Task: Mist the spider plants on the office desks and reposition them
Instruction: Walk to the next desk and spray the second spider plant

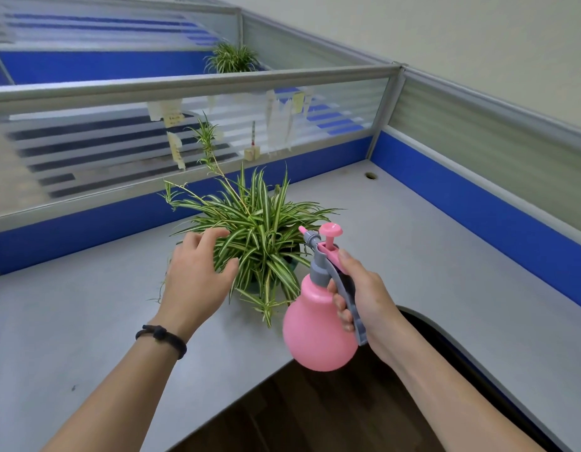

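Right hand [357, 288] grips pink sprayer [318, 327], nozzle at near plant [259, 236]; left hand [197, 272] spread on leaves. Misting possibly underway; far plant [232, 58] untouched.

A spider plant [259, 236] is seen standing on the grey counter [413, 256], near the blue partition [315, 168]. The left hand [197, 272] is laid, fingers spread, against the leaves on the plant's left side. A pink spray bottle [315, 327] is held off the counter by its grey handle in the right hand [360, 295], just right of the plant, nozzle directed at the foliage. A second spider plant [232, 58] is visible beyond the partitions.
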